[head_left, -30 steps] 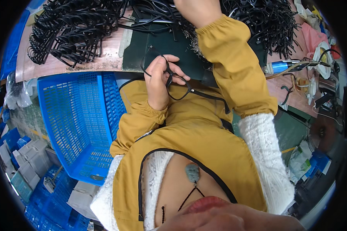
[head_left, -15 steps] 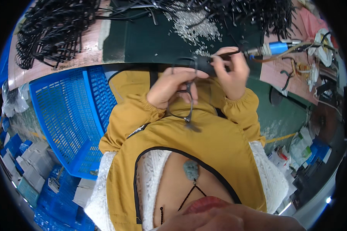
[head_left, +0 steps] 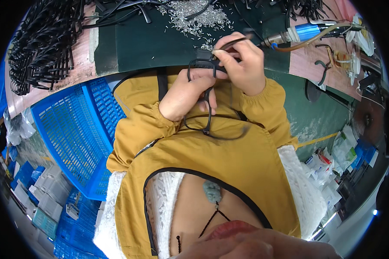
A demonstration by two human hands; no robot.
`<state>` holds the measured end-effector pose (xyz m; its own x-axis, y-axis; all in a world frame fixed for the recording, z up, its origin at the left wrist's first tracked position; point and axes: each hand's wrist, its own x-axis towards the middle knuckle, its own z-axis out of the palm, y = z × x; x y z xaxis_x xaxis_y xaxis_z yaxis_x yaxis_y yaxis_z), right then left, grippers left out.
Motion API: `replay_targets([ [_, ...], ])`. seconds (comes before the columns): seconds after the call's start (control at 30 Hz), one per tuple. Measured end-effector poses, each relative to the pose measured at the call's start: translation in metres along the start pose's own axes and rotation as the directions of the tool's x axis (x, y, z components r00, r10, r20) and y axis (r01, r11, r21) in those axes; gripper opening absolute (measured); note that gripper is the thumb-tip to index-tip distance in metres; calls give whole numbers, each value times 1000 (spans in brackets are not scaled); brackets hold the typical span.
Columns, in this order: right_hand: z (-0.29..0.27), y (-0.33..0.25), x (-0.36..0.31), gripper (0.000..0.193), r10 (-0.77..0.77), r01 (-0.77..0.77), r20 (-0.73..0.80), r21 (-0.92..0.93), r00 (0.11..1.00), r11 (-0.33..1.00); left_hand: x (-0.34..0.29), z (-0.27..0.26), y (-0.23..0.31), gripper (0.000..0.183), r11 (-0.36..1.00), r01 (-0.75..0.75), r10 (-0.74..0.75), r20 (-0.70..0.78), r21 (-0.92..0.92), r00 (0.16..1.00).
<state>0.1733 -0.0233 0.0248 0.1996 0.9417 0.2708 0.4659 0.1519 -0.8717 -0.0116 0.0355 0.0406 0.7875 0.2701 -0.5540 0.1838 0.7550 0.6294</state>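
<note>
My left hand [head_left: 183, 96] is closed round a black eyeglass frame [head_left: 210, 113], held upright at the table's front edge. One lens rim rises above the fingers and the other hangs below them. From the lower end a blurred temple arm stretches to the right. Close by, my right hand [head_left: 245, 69] pinches a slim dark strip whose kind I cannot make out. Its fingertips are at the frame's upper end, beside a small dark block [head_left: 204, 55] on the mat's edge. Just beyond lie small clear, shiny pieces [head_left: 194, 19].
A blue-bodied power screwdriver [head_left: 304, 32] with a metal front lies to the right on the pink table. Bundled black eyeglass parts [head_left: 45, 47] heap at the left, on the dark green mat's [head_left: 134, 45] far side. A blue plastic basket [head_left: 65, 134] stands below the table's left.
The eyeglass frame has turned slightly, and its lower temple arm has swung to the right. My right hand has shifted left and up, its fingertips coming to the frame's upper end.
</note>
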Motion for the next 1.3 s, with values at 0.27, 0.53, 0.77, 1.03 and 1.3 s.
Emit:
replay_targets([
  [0.27, 1, -12, 8, 11, -33, 32, -4, -103, 999, 994, -3, 1, 3, 37, 983, 50, -48, 20, -177, 999],
  [0.53, -101, 2, 13, 20, -273, 312, -841, -132, 468, 941, 5, -4, 24, 71, 943, -331, 329, -46, -35, 943],
  [0.77, -82, 48, 48, 48, 112, 383, -504, 765, 856, 518, 4, 2, 19, 57, 951, -283, 274, -86, -122, 958],
  [1.03, -35, 42, 94, 34, 158, 258, -350, 870, 923, 421, -4, 4, 13, 43, 956, -110, 63, -175, -271, 983],
  [1.3, -31, 7, 41, 44, 90, 236, -293, 889, 952, 393, 4, 25, -23, 34, 793, 189, -287, -81, -579, 955],
])
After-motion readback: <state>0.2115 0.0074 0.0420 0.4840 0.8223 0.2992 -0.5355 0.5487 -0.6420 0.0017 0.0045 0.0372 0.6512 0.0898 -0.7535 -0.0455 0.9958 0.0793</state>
